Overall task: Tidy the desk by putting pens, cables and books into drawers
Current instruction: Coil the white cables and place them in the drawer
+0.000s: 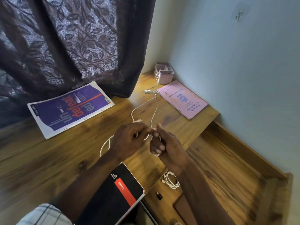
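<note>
Left hand (129,137) pinches the white cable (153,109) above the desk (48,159) near its front edge; right hand (167,145) grips its loops, likely coiling it for the drawer (227,168).

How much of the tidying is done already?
Done: a coiled white cable and a small black adapter appear to lie in the open drawer. In hand: the left hand and right hand both grip the long white cable, seemingly to wind it. Left: the purple book, pink record book and black spiral pad lie on the desk.
</note>
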